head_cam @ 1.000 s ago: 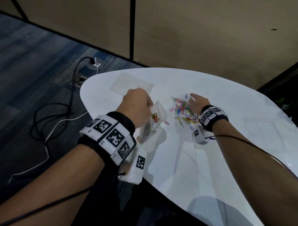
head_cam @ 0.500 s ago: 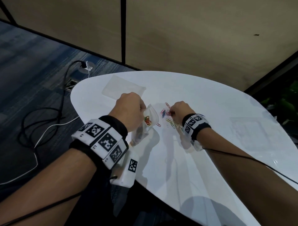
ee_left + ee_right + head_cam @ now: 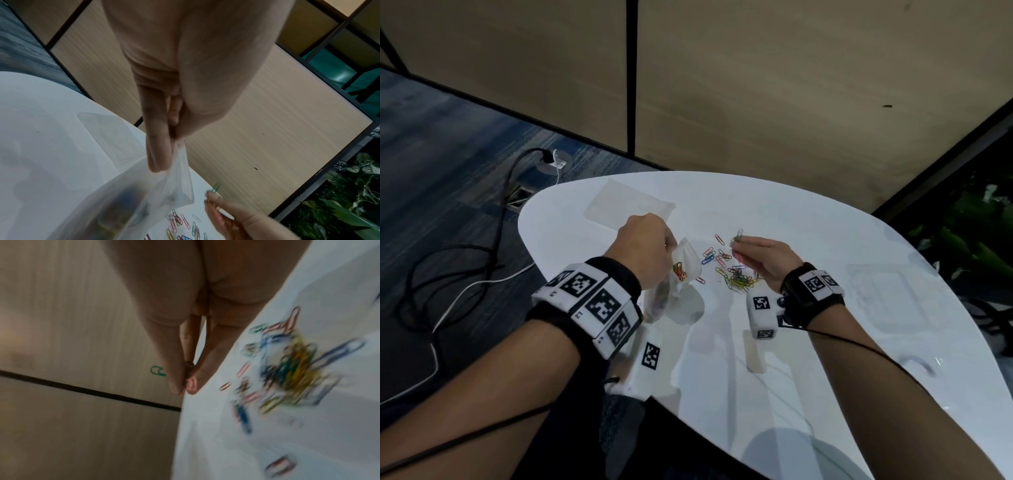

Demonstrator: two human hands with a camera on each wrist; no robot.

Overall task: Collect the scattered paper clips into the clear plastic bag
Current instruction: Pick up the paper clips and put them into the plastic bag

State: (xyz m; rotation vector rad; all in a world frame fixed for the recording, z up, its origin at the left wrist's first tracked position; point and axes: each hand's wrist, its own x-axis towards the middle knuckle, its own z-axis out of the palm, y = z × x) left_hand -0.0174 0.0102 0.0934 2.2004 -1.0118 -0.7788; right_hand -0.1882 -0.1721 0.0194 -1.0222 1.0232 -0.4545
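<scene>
**Clips pinched in your right hand, bag mouth pinched in your left**

Head view, centre of frame: your left hand [image 3: 643,253] pinches the top edge of the clear plastic bag [image 3: 683,270], thumb against fingers. The bag hangs down from that pinch to the white table [image 3: 808,394], with coloured clips visible inside it. In the left wrist view the pinch sits mid-frame and the bag film spreads toward the lower left.

Your right hand [image 3: 767,260], right of centre, is raised above the table. Its fingertips [image 3: 191,384] are drawn together on a small bunch of paper clips [image 3: 737,238], a green one sticking out at the top. It sits just right of the bag's mouth, apart from it.

The loose paper clips [image 3: 736,279] lie on the table between your two hands, a dense yellow-green cluster with pink and blue strays toward the bag.

A flat clear sheet [image 3: 628,204] lies on the table, above your left hand in the frame.
</scene>
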